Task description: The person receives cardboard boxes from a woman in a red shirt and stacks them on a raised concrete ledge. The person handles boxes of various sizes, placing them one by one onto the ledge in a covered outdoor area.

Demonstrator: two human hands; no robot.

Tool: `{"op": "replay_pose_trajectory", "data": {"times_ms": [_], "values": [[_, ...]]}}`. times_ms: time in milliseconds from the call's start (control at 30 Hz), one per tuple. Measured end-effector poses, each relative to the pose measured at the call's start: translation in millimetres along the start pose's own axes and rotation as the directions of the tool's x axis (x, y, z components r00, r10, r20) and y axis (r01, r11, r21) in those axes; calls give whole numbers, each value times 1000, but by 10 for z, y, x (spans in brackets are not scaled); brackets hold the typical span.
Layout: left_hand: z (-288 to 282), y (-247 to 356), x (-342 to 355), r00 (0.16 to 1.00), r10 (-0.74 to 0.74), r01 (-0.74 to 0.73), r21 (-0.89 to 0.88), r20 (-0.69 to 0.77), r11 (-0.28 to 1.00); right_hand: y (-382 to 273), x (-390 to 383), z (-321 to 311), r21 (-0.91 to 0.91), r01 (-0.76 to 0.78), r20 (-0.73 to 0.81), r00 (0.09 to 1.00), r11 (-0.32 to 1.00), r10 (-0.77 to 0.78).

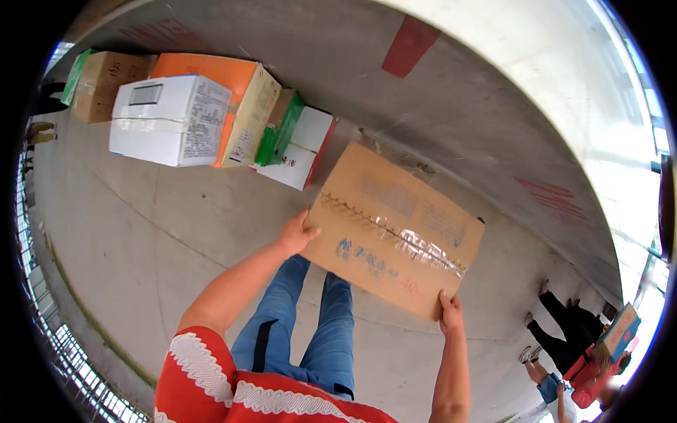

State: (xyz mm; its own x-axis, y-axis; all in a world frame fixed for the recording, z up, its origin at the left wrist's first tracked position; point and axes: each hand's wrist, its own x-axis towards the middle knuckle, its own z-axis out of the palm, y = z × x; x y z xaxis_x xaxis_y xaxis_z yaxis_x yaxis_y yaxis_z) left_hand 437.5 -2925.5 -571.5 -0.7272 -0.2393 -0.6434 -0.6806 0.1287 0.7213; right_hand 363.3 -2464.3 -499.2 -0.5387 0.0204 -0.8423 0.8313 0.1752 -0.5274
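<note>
A flat brown cardboard box [391,247] with blue print and clear tape along its seam is held out in front of me, over my jeans. My left hand [300,233] grips its left end, thumb on the top. My right hand [450,310] grips the near right corner, also with the thumb up. Beyond it, a row of boxes stands along a grey wall: a white and red one [300,158], a green one [278,134], an orange and cream one [247,113], a white one [162,123] and a brown one with green [99,84].
The grey wall [465,120] runs across the far side of the concrete floor [127,233]. At the lower right several people [578,374] stand nearby, one carrying a blue and brown box [617,331]. More legs [46,130] show at the far left edge.
</note>
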Motion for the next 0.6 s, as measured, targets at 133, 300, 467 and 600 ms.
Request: {"op": "replay_pose_trajectory", "data": {"times_ms": [133, 300, 467, 600], "values": [[-8, -368, 625, 998, -11, 4, -105, -67, 994, 244, 862, 290, 7, 10, 35, 999, 1000, -11], [14, -718, 1144, 989, 28, -54, -178, -146, 982, 416, 1723, 524, 37, 67, 120, 990, 997, -71], [111, -1110, 1572, 962, -78, 108, 101, -263, 989, 657, 2584, 866, -200, 114, 27, 993, 973, -111], [376, -1411, 1788, 912, -54, 174, 265, -406, 948, 825, 2739, 1115, -245, -323, -189, 941, 914, 282]]}}
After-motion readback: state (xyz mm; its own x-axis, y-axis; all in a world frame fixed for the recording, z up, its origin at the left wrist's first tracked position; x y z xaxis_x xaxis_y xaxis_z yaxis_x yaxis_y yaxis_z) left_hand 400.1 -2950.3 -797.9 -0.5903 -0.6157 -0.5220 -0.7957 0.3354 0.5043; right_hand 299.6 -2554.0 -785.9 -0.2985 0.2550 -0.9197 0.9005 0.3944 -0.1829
